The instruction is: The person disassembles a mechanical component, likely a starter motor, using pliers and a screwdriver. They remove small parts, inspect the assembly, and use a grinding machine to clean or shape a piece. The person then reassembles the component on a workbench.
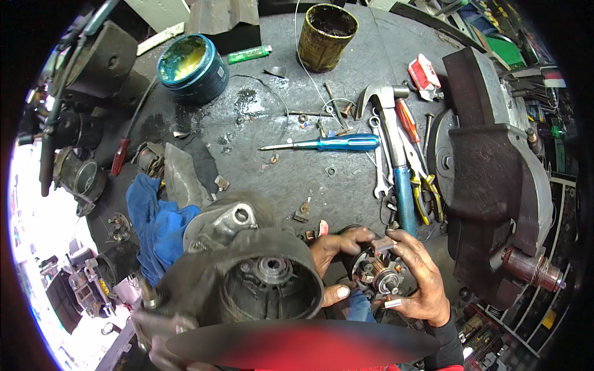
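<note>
Both my hands are on a round metal brush-holder assembly (385,278) with a ringed centre. My left hand (329,252) grips its left side, partly hidden behind a large cast metal housing (272,281). My right hand (421,275) curls round the right side, fingertips at a small dull block (382,245) on top and thumb by a short pale pin (393,303). A blue cloth (360,307) shows under the assembly. Just beyond are a blue-handled hammer (404,191) and small loose pieces (302,216).
The dark bench (247,167) carries a blue screwdriver (348,143), wrenches (380,167), yellow-handled pliers (426,198), a grease tub (192,74), a yellow can (327,44) and a blue rag (154,222). A heavy vise-like metal block (482,185) stands right; motor housings (83,176) sit left.
</note>
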`<state>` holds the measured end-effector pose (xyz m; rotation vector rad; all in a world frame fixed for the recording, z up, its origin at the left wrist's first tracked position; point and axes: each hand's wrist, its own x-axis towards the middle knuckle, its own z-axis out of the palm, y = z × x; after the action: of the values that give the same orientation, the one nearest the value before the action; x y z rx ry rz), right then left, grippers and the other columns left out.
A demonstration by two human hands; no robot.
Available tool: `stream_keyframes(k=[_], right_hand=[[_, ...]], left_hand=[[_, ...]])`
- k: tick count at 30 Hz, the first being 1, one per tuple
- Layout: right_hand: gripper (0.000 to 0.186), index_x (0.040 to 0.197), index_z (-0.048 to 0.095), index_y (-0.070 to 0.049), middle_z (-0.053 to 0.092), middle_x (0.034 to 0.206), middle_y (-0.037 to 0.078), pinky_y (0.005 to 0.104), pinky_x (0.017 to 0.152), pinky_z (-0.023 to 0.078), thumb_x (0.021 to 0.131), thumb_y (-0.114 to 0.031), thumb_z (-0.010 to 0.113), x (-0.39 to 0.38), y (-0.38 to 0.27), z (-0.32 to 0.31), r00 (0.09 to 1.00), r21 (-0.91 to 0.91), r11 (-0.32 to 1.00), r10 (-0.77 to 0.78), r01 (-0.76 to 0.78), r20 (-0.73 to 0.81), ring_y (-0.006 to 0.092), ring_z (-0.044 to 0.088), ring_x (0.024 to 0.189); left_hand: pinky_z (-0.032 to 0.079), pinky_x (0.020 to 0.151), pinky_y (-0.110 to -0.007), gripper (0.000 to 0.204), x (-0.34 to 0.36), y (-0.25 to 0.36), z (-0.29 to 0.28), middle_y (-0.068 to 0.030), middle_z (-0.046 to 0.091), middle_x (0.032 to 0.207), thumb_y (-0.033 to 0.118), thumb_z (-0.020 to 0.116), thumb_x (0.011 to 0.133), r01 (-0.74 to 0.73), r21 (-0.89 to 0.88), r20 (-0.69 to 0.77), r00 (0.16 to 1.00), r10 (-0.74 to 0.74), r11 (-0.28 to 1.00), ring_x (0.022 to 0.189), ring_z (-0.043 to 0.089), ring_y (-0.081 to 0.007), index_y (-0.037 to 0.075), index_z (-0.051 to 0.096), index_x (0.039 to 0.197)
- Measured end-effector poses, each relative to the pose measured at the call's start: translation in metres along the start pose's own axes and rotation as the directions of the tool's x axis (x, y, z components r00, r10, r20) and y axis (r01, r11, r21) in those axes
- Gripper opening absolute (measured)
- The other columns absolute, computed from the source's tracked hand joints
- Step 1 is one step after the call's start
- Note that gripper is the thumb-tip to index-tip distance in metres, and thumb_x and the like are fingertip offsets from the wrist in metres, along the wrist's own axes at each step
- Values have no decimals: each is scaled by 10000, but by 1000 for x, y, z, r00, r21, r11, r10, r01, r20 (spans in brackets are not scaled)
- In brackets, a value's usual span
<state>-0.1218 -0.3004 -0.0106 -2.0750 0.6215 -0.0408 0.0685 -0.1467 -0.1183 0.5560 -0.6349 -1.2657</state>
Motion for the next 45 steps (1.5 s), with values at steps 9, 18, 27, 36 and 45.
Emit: stream_keyframes(k=[9, 18, 27, 36, 45], right_hand=[[713, 1326, 689, 6, 688, 1335, 238, 497, 1040, 544, 712, -262, 932, 17, 5, -8, 998, -9, 998, -62, 63, 8, 441, 676, 1225], [634, 1258, 712, 17, 714, 1285, 234, 523, 1037, 552, 735, -282, 909, 25, 14, -14, 989, -64, 989, -128, 133, 74, 454, 686, 1192], [609, 1261, 701, 1, 644, 1349, 293, 522, 1023, 545, 756, -246, 933, 19, 30, -9, 987, 76, 985, -158, 155, 34, 437, 665, 1240], [610, 1251, 725, -28, 707, 1304, 241, 533, 1094, 502, 755, -293, 963, 18, 29, -16, 996, 128, 990, -74, 66, 57, 416, 677, 1242], [545, 1369, 625, 41, 690, 1301, 173, 406, 1003, 559, 922, -169, 856, 13, 20, -5, 986, 192, 967, -165, 166, -23, 287, 656, 1204]], left_hand=[[274, 1261, -567, 269, 1, -7, 5, -268, 512, 1531, 21, 627, 1047, 25, 99, -125, 992, -12, 995, 1542, 390, -388, -13, 536, 1298], [321, 1214, -645, 182, 3, -11, 17, -305, 617, 1395, 48, 656, 1026, -41, 150, -284, 955, 83, 988, 1417, 520, -459, -21, 606, 1187], [270, 1270, -604, 910, -17, -8, 10, -264, 542, 1506, 178, 991, 751, -134, 327, -155, 969, 193, 936, 1486, 471, -406, 55, 471, 1487], [459, 1169, -566, 799, -24, 3, 9, -267, 558, 1528, 176, 957, 764, -25, 700, -73, 992, 105, 714, 1437, 541, -463, 37, 572, 1451], [353, 1238, -496, 829, -21, -20, 37, -161, 565, 1535, 407, 876, 795, 265, 745, -349, 937, 20, 613, 1475, 467, -359, 81, 571, 1494]])
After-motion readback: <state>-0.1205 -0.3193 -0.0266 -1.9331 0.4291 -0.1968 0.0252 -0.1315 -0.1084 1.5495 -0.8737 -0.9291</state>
